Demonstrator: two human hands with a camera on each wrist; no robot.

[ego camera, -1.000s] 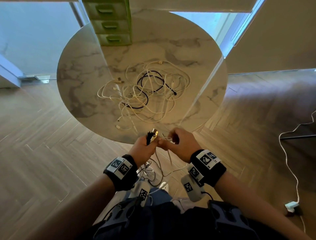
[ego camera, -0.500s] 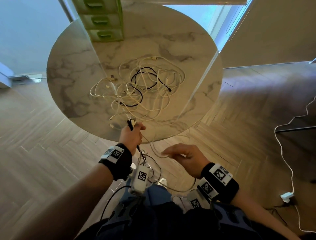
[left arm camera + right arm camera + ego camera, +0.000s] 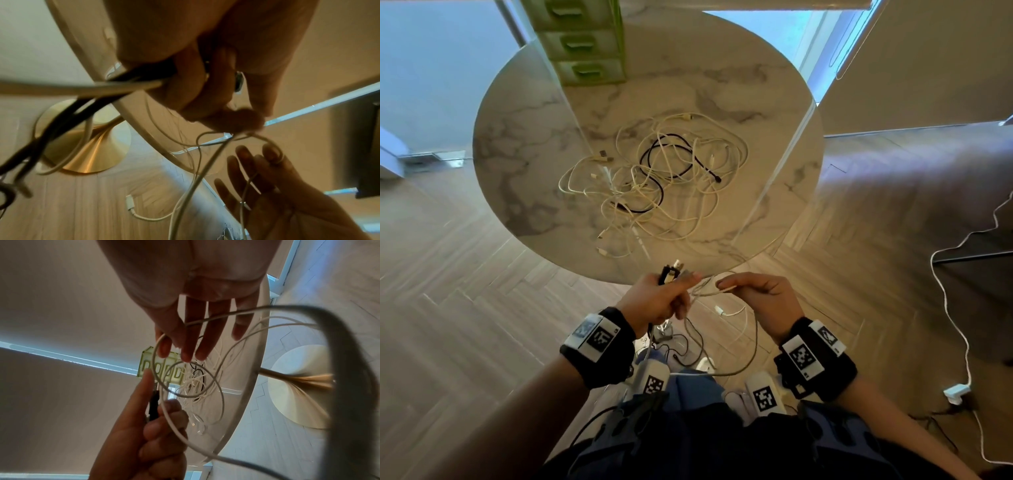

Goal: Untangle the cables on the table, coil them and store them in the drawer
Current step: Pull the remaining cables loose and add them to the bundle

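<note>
Gripping cable ends (image 3: 671, 272) in left hand (image 3: 654, 303); right hand (image 3: 763, 298) looping white cable (image 3: 709, 289).

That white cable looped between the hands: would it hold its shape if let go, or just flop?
Probably flop. The white cable sags in loose rings between the left hand and right hand, so it looks limp and light. Being thin and smooth, it may slip from a loose grip and spring uncoiled, like the tangle on the table.

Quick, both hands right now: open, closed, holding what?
Left hand: closed, gripping a bundle of cable ends.
Right hand: pinching a white cable.
</note>
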